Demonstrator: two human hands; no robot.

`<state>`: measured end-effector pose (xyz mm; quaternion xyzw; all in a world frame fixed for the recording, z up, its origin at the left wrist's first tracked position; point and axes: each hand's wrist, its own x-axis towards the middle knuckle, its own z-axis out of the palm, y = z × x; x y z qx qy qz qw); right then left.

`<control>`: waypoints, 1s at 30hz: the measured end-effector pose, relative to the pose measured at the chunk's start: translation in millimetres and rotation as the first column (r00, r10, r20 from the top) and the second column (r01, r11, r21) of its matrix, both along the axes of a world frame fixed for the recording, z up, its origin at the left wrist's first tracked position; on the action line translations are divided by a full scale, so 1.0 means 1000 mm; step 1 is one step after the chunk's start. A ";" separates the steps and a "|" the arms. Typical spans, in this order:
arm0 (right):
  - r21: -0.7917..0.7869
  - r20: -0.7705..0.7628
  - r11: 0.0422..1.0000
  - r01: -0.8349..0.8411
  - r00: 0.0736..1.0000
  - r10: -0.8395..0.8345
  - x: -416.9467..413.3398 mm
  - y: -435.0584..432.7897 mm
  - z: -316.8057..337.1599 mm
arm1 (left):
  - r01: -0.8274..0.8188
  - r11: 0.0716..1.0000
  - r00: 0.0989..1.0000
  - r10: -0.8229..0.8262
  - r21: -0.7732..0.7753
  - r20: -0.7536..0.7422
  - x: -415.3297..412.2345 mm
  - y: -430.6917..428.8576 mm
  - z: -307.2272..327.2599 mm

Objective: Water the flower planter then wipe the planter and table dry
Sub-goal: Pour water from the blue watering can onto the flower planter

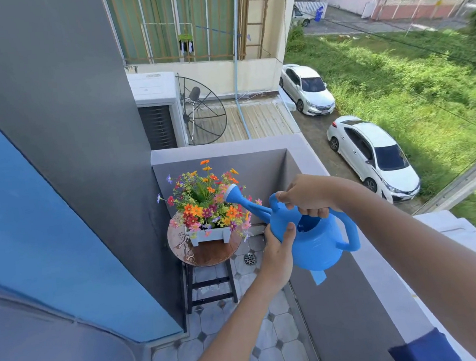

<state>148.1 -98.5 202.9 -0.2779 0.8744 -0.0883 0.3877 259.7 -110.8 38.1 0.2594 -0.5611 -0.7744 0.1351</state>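
A white planter (210, 236) full of orange, red and pink flowers (204, 200) stands on a small round wooden table (208, 253) in the balcony corner. Water glistens on the tabletop's left side. I hold a blue watering can (314, 241) in the air to the right of the flowers, its rose spout (232, 194) over the blooms. My right hand (307, 194) grips the can's top handle. My left hand (279, 251) supports the can's body from the front underside.
A grey balcony parapet (339, 272) runs along the right, with a grey and blue wall on the left. The tiled floor (217, 349) has a drain (249, 258) beside the table. Two white cars and grass lie far below.
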 end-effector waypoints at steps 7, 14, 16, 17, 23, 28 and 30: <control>-0.017 0.010 0.999 -0.050 0.999 0.051 0.014 -0.021 -0.010 | -0.111 0.993 0.994 0.110 -0.039 -0.026 0.015 -0.016 -0.003; -0.021 -0.002 0.991 -0.129 0.992 0.129 0.034 -0.053 -0.010 | -0.190 0.982 0.982 0.190 -0.009 -0.008 0.037 -0.038 -0.001; -0.030 0.008 0.991 -0.134 0.991 0.134 0.039 -0.062 -0.009 | -0.218 0.975 0.976 0.218 -0.031 -0.012 0.042 -0.046 0.003; -0.037 0.013 0.991 -0.130 0.991 0.130 0.040 -0.066 -0.009 | -0.222 0.974 0.975 0.222 -0.037 -0.010 0.045 -0.050 0.005; -0.066 0.051 0.995 -0.078 0.995 0.082 0.043 -0.081 -0.009 | -0.211 0.977 0.977 0.211 -0.022 0.002 0.047 -0.077 0.004; -0.099 0.059 0.995 -0.009 0.998 0.015 0.035 -0.086 -0.007 | -0.181 0.983 0.984 0.181 -0.020 0.000 0.034 -0.094 0.008; -0.102 0.055 0.995 0.019 0.998 -0.014 0.029 -0.087 -0.005 | -0.165 0.986 0.986 0.165 -0.006 -0.014 0.027 -0.098 0.011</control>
